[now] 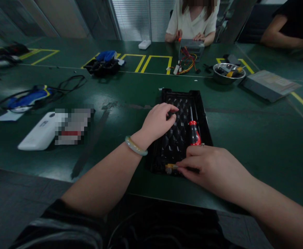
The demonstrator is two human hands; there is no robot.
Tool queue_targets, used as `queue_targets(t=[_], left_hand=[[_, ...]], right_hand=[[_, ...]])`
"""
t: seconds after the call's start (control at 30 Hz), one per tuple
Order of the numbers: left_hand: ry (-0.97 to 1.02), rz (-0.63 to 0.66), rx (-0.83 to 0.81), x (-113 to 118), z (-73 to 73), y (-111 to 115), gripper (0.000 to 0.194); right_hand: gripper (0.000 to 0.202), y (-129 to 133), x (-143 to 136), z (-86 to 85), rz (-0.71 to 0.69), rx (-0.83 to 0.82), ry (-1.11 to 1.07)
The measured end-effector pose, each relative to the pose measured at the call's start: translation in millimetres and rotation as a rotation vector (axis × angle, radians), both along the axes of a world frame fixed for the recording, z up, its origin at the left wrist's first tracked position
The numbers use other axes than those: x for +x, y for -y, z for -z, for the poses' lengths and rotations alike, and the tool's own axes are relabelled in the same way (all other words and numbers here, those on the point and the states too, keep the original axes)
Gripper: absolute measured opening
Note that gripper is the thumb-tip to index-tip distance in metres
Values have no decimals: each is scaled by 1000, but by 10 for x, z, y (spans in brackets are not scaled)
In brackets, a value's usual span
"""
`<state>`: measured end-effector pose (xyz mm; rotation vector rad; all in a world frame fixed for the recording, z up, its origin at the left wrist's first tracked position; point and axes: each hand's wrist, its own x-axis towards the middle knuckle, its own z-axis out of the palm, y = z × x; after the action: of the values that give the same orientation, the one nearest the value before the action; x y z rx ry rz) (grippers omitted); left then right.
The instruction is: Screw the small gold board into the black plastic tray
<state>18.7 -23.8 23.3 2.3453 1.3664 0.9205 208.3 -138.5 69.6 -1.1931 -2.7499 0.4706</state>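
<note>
A black tray (204, 119) with a quilted-looking floor lies in front of me. My left hand (159, 120), a jade-like bangle at its wrist, hovers over the tray's left side, fingers bent and thumb apart, holding nothing that shows. At the tray's near edge, my right hand (210, 162) pinches a small yellow piece (171, 166) between thumb and forefinger. Beside that piece is a small metallic part, too small to name. A red-and-black screwdriver (194, 133) lies in the tray's right part, shaft pointing away, its handle end close to my right hand.
Left on the green table (109, 138) are a white phone-like object (41, 131) and blue-and-black cabled gear (28, 98). Farther back sit a black box (101, 67), a metal bowl (228, 77) of tools and a grey metal case (270, 84). Two people sit opposite, one handling a wired metal box (191, 48).
</note>
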Motion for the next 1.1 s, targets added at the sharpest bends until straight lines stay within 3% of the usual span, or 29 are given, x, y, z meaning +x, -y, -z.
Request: queue_targets(t=[0.1,0.43,1.1], left_hand=[[6,5,8,2,10,-4,22],[-22,1,-2,3,6,-1,22],[-56,-2,17,15,15,3,22]], right_hand=[[15,26,-1,-10,11,51,39],[13,1,-21,24,44,-54,1],[13,11,-51,102,7,26,23]])
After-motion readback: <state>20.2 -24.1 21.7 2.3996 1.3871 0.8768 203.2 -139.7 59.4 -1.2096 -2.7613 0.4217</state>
